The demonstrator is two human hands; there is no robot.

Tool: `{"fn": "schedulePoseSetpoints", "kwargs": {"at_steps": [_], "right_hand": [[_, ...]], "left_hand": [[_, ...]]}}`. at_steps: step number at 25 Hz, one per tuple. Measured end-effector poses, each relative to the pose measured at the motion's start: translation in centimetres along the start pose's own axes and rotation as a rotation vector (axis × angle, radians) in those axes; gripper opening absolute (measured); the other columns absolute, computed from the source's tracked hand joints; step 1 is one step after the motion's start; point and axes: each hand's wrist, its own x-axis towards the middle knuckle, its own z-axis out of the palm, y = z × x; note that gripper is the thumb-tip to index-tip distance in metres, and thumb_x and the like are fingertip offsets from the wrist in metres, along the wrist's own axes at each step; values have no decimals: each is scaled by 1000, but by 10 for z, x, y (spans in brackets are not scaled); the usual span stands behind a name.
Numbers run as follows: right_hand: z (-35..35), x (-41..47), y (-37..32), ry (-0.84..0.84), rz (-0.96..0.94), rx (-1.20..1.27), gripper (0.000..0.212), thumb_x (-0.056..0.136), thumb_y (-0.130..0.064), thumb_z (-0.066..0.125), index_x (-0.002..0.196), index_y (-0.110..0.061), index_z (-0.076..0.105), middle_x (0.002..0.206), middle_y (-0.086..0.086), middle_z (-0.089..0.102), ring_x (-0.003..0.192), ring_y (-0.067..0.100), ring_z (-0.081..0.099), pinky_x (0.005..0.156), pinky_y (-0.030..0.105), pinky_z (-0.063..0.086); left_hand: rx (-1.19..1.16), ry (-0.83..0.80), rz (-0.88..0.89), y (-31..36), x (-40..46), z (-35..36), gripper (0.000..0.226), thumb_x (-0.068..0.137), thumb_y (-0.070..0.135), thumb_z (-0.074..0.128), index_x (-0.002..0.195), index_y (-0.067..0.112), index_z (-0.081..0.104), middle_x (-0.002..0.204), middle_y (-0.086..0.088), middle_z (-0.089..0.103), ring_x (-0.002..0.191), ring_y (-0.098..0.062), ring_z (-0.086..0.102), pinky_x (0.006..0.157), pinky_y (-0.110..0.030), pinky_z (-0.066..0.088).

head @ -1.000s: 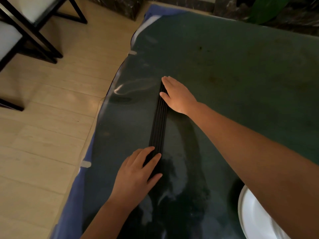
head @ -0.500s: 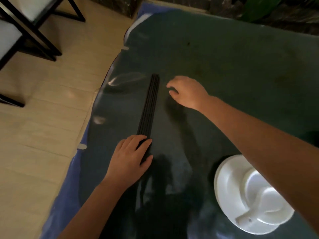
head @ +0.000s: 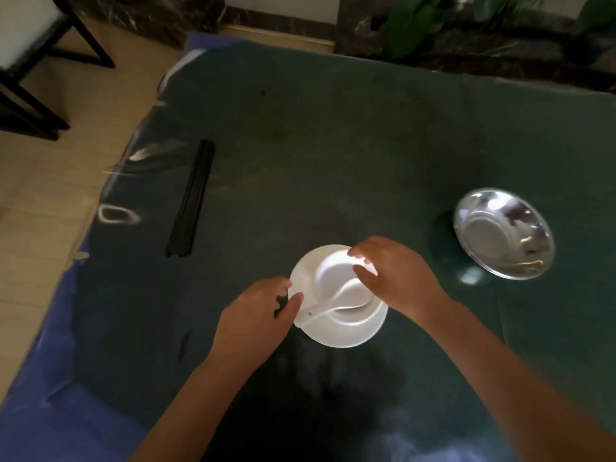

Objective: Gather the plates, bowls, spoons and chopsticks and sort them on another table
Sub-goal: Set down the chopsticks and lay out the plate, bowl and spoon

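Observation:
A white plate [head: 343,335] lies near the middle of the dark green table [head: 333,145], with a white bowl [head: 333,271] on it and a white spoon [head: 336,303] resting in the bowl, handle pointing left. My left hand [head: 256,315] grips the plate's left rim, thumb on top beside the spoon handle. My right hand [head: 396,275] holds the bowl's right rim, fingertips over the edge. A bundle of black chopsticks [head: 193,198] lies alone at the left, apart from both hands. A shiny steel dish [head: 503,238] sits at the right.
The table's left edge drops to a pale wood floor, where a black-framed chair [head: 30,61] stands at the far left. Dark stone ledges with green plants [head: 416,25] run behind the table. A blue cover [head: 50,378] hangs at the near left corner.
Both hands left the chopsticks, which stay lying at the left, and moved right onto the white plate and bowl. The view swung right, bringing the steel dish into sight.

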Motion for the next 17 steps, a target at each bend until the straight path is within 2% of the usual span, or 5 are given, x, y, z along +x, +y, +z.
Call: {"fn": "schedulePoseSetpoints", "kwargs": {"at_steps": [2, 4, 9, 12, 17], "right_hand": [[11, -13, 8, -47, 51, 16, 32, 90, -22, 49, 121, -21, 57, 120, 2, 60, 110, 21, 55, 89, 33, 46], [24, -15, 9, -110, 55, -49, 34, 91, -18, 45, 124, -20, 54, 124, 4, 58, 115, 23, 51, 91, 36, 47], [41, -10, 9, -149, 20, -173, 31, 91, -20, 44, 120, -20, 53, 119, 2, 58, 115, 20, 47, 82, 36, 49], [36, -6, 12, -64, 84, 47, 33, 89, -25, 51, 122, -24, 54, 119, 0, 61, 110, 19, 53, 86, 34, 48], [15, 57, -2, 21, 278, 583, 24, 83, -6, 55, 99, -18, 69, 96, 4, 71, 67, 14, 67, 72, 21, 53]], "left_hand": [[-104, -171, -186, 8, -2, 12, 26, 87, 40, 51, 103, 23, 62, 95, 8, 67, 81, -10, 64, 73, -29, 52], [-249, -276, -259, 12, -3, 19, 16, 90, 27, 52, 94, 18, 64, 88, 1, 70, 71, -10, 67, 68, -26, 55], [-514, -245, -318, 17, -10, 18, 19, 90, 11, 55, 82, 15, 72, 65, 3, 68, 51, 0, 60, 53, -14, 49], [-623, -156, -374, 13, -12, 14, 16, 89, 13, 58, 85, 16, 73, 60, 7, 70, 53, -1, 62, 55, -14, 51], [-868, -6, -405, -1, 6, 1, 18, 87, 15, 60, 80, 24, 74, 71, 1, 74, 59, -5, 65, 56, -15, 52]]}}
